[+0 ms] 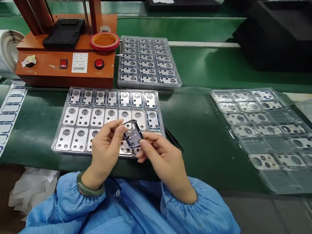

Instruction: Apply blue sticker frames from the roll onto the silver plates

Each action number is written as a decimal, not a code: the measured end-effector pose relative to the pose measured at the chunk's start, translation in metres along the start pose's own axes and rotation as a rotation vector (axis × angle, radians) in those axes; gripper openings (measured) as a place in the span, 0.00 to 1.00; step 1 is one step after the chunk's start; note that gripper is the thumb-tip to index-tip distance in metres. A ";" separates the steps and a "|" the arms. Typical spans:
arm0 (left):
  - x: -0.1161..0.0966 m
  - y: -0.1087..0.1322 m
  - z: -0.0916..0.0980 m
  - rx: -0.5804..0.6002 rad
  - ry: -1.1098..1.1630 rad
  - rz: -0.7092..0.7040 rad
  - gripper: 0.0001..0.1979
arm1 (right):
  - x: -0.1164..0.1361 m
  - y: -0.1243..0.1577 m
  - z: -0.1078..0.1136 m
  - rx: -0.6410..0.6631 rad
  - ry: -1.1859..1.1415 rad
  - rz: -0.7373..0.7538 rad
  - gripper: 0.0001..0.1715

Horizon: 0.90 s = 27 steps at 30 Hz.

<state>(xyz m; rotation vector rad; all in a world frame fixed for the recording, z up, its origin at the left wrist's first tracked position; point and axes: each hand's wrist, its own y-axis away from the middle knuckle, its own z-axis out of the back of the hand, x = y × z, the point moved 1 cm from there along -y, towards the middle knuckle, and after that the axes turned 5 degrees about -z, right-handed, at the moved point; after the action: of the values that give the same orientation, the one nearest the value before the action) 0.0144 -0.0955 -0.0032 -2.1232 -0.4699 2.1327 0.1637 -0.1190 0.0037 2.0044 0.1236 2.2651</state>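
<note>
Between my two hands is a small rectangular metal plate with round holes and a dark blue border (134, 137), tilted above a clear plastic tray (58, 147). My left hand (105, 149) pinches its upper left edge between thumb and fingertips. At the lower right corner, the thumb and fingers of my right hand (166, 158) close on the same plate. Several silvery plates fill the tray's pockets. Those in the back row and one at the right show blue borders; the others I can make out look plain. My hands and the held plate hide part of the front row.
Behind the tray stands an orange press machine (62, 70) with a roll of red tape (105, 41) on it. A label roll (0, 51) feeds a strip of blue frames (3, 123). A stack of filled trays (178, 77) and a partly filled tray (255, 145) flank the right. Black bins (283, 33) stand beyond.
</note>
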 end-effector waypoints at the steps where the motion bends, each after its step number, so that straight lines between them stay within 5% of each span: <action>1: 0.001 0.000 0.000 0.017 -0.005 -0.046 0.16 | 0.001 -0.007 0.002 -0.067 0.028 0.011 0.17; 5: 0.005 0.003 0.016 -0.004 -0.108 -0.176 0.18 | 0.000 -0.039 0.014 -0.323 0.338 0.109 0.19; 11: 0.012 0.020 0.070 -0.112 -0.269 -0.355 0.11 | -0.012 -0.059 0.016 -0.270 0.736 0.089 0.21; 15: 0.019 0.033 0.115 -0.338 -0.378 -0.433 0.12 | -0.016 -0.055 0.013 -0.352 0.921 0.326 0.23; 18: 0.025 0.038 0.151 -0.528 -0.587 -0.456 0.09 | -0.016 -0.057 0.013 -0.372 0.956 0.359 0.24; 22: 0.038 0.041 0.192 -0.808 -0.911 -0.377 0.09 | -0.011 -0.056 0.011 -0.284 0.946 0.287 0.26; 24: 0.048 0.041 0.211 -0.846 -1.026 -0.314 0.13 | -0.008 -0.054 0.009 -0.252 0.959 0.266 0.27; 27: 0.062 0.040 0.245 -0.971 -1.065 -0.070 0.21 | -0.006 -0.052 0.007 -0.251 0.987 0.283 0.29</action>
<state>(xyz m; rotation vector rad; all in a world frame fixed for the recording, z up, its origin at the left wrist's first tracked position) -0.2239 -0.1524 -0.0782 -0.7978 -1.9011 3.1989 0.1732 -0.0682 -0.0083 0.6807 -0.3639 3.0279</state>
